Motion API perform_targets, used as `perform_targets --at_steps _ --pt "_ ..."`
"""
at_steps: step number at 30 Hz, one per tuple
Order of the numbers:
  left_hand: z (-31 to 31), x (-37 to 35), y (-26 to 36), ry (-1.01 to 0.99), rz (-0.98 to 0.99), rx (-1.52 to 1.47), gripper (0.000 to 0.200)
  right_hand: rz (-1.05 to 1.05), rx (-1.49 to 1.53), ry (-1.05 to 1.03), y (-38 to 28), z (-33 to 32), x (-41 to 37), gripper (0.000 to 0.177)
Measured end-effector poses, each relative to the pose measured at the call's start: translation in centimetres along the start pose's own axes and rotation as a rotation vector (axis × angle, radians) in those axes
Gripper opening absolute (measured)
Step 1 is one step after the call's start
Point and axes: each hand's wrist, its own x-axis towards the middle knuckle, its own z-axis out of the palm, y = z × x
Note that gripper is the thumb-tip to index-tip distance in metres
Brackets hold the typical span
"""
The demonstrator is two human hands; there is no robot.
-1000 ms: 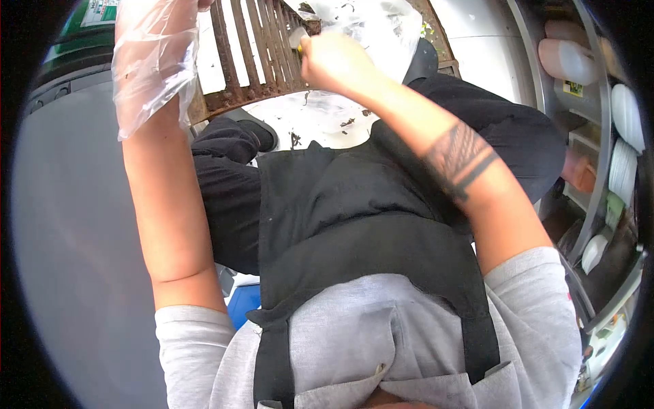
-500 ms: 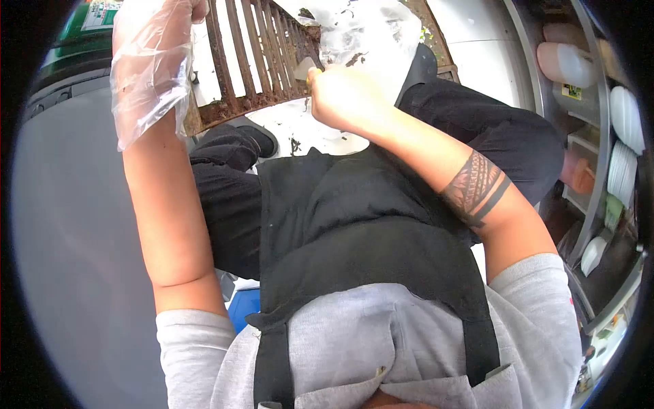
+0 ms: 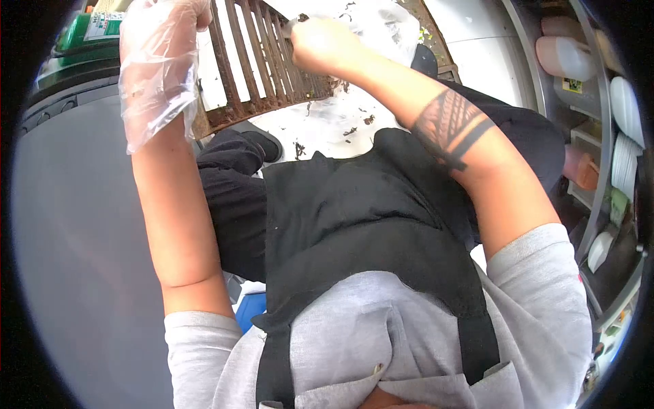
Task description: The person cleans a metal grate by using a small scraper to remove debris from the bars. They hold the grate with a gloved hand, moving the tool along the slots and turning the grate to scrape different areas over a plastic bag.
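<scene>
Right hand point(image 3: 323, 45) clenches a mostly hidden scraper point(image 3: 289, 28); stroke lengthwise along the slatted rack point(image 3: 255, 108); brace with the gloved left hand point(image 3: 167, 15), its hold I can't tell.

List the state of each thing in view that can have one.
Slatted grate: grimy-looking.
Plastic sheet: wrinkled, with dark scraps on it.
Left hand: gloved in clear plastic, partly out of frame.
Right hand: bare, fingers curled.
Apron: worn, creased.
Green container: open or closed, cannot tell.
</scene>
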Motion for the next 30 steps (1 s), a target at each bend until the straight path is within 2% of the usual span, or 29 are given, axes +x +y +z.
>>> perform_targets --at_steps 2,4,5,6,8,9,12,13,14,15,16,17,18,20,24,26,27,28,30 --pt "0.6 0.6 -1.5 -0.003 0.040 -0.024 0.082 0.023 -0.004 0.014 -1.0 -0.1 -3.6 0.034" --pt "1.7 0.7 -1.2 0.138 0.030 -0.403 0.082 0.027 -0.018 0.030 -0.7 0.1 -3.7 0.032" --pt "0.0 1.2 -1.0 0.042 -0.137 -0.124 0.085 0.026 0.032 0.065 -0.1 0.8 -2.7 0.033" --pt "-0.2 1.0 -1.6 0.028 -0.140 -0.120 0.085 0.038 0.086 0.103 0.7 1.6 -1.8 0.034" --pt "0.1 1.1 -2.2 0.009 0.195 0.041 0.090 0.084 0.112 0.185 1.2 0.4 0.6 0.032" --pt "0.1 1.2 -1.7 0.000 0.203 0.042 0.090 0.057 0.135 0.198 1.6 0.0 1.0 0.029" --pt "-0.7 0.8 0.2 -0.060 -0.093 -0.217 0.090 0.066 0.223 0.236 5.5 2.7 1.4 0.028" --pt "-0.2 1.6 -3.0 0.031 -0.091 -0.280 0.091 0.230 0.398 0.314 7.0 4.4 0.8 0.029" --pt "-1.8 1.5 -3.0 0.031 -0.090 -0.281 0.091 0.393 0.573 0.390 8.0 5.6 0.1 0.033" --pt "-3.9 1.1 -2.2 -0.208 -0.092 -0.347 0.092 0.391 0.576 0.388 8.4 6.3 -0.9 0.033" --pt "-4.8 1.0 -1.6 -0.452 -0.100 -0.409 0.092 0.473 0.773 0.265 8.3 7.0 -2.2 0.037" --pt "-1.0 1.3 -2.3 -0.008 -0.196 -0.238 0.091 0.553 0.970 0.137 8.1 7.7 -3.3 0.042" --pt "-1.2 1.2 -2.1 -0.013 -0.196 -0.232 0.091 0.554 0.977 0.135 7.6 8.1 -4.5 0.042" --pt "-1.8 0.9 -1.3 -0.050 -0.291 -0.185 0.089 0.418 1.104 0.008 6.6 8.5 -6.6 0.036" --pt "-2.5 0.9 -2.3 -0.048 -0.223 -0.200 0.088 0.449 1.031 -0.147 4.4 8.7 -9.3 0.046" --pt "-2.9 1.1 -2.7 -0.063 -0.272 -0.189 0.088 0.213 0.818 0.033 4.0 10.3 -9.9 0.044" --pt "-2.9 1.1 -3.0 -0.061 -0.277 -0.189 0.088 0.290 0.848 -0.082 3.2 8.9 -9.9 0.043" --pt "-2.9 1.1 -3.1 -0.062 -0.262 -0.175 0.088 0.287 0.847 -0.085 3.1 8.6 -9.8 0.043" --pt "-3.2 1.2 -3.3 -0.053 -0.243 -0.157 0.088 0.422 0.971 -0.139 2.7 8.2 -9.2 0.043"
